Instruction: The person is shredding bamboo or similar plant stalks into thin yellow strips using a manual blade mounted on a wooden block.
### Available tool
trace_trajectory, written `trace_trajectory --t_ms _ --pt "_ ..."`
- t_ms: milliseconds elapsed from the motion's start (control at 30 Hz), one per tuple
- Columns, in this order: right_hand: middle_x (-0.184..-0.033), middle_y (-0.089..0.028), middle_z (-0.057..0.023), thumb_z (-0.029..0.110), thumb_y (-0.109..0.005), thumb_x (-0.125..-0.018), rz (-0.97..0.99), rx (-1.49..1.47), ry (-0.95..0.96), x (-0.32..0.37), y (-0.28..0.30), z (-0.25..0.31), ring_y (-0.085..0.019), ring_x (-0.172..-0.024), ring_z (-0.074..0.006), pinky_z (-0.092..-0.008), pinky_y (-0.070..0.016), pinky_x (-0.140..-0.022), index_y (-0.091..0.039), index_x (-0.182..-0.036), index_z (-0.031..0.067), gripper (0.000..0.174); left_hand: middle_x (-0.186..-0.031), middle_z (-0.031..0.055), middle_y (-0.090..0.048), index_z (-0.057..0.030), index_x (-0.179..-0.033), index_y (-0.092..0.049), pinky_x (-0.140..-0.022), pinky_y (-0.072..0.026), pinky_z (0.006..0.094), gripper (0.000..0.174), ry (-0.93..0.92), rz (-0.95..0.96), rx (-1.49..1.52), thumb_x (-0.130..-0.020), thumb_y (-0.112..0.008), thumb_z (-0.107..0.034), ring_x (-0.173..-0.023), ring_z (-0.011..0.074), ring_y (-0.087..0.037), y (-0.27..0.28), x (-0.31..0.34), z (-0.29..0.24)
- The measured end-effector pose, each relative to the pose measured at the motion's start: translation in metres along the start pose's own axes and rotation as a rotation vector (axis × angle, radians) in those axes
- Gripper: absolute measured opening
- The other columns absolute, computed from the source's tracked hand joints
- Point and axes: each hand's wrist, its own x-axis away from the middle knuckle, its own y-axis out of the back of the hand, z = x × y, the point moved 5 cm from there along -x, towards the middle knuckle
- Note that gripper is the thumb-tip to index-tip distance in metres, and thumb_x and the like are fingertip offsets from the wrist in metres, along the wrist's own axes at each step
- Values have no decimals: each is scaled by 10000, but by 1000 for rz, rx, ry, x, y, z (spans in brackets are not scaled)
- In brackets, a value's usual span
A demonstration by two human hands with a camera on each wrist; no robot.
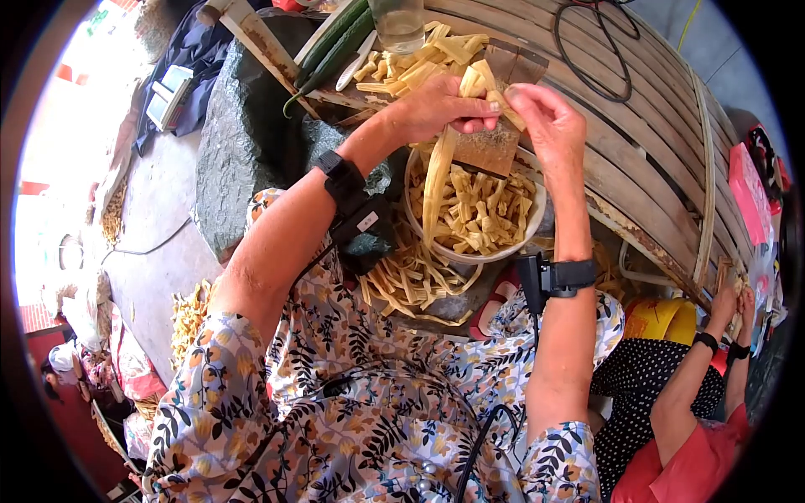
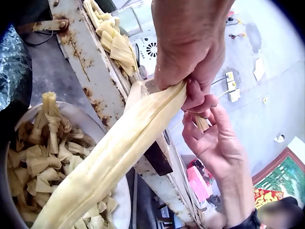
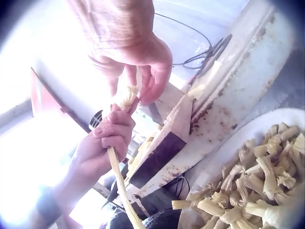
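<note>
A long pale-yellow strip [image 1: 438, 189] [image 2: 114, 157] [image 3: 122, 188] hangs from my left hand [image 1: 440, 109] [image 2: 190, 57] [image 3: 107, 143], whose fingers curl round its bunched upper part. My right hand [image 1: 553, 126] [image 2: 221, 148] [image 3: 128, 47] meets the left one above a wooden block [image 1: 485, 152], its thumb and fingertips pinching the strip's short end. In the right wrist view that end [image 3: 127, 97] shows frayed between the hands. Below stands a white bowl [image 1: 539, 214] [image 2: 125, 202] of knotted yellow pieces [image 1: 482, 210] [image 2: 45, 162] [image 3: 267, 179].
More folded strips [image 1: 428, 63] lie on the slatted table [image 1: 637, 142], near a glass [image 1: 397, 25], cucumbers [image 1: 334, 50] and a black cable [image 1: 579, 63]. Loose strips [image 1: 411, 272] are heaped below the bowl. Another person's arms [image 1: 696, 377] are at the right.
</note>
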Motion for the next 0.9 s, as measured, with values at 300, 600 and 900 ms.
trace_trajectory --t_ms 300,600,900 --pt "-713 -614 -64 38 -612 -779 9 102 27 4 5 -6 -538 -557 -83 -195 -446 -529 -612 -881 -57 139 -911 69 -638 -51 -950 -590 -614 -438 190 194 71 97 60 -867 -522 -212 -647 59 -539 -21 4 0" --pt "-720 -630 -51 70 -626 -773 53 127 -128 9 6 -11 -567 -585 -97 -199 -445 -530 -632 -880 -28 145 -696 27 -598 -12 -862 -598 -441 -384 168 157 122 -122 -239 -830 -585 -165 -463 53 -470 -20 8 -1" --pt "-615 -570 -31 73 -623 -757 -45 417 131 -2 13 -27 -462 -525 -76 -230 -384 -505 -640 -880 24 133 -715 14 -593 -13 -911 -588 -458 -383 175 176 -64 -369 -174 -802 -609 -150 -512 53 -498 17 -2 3"
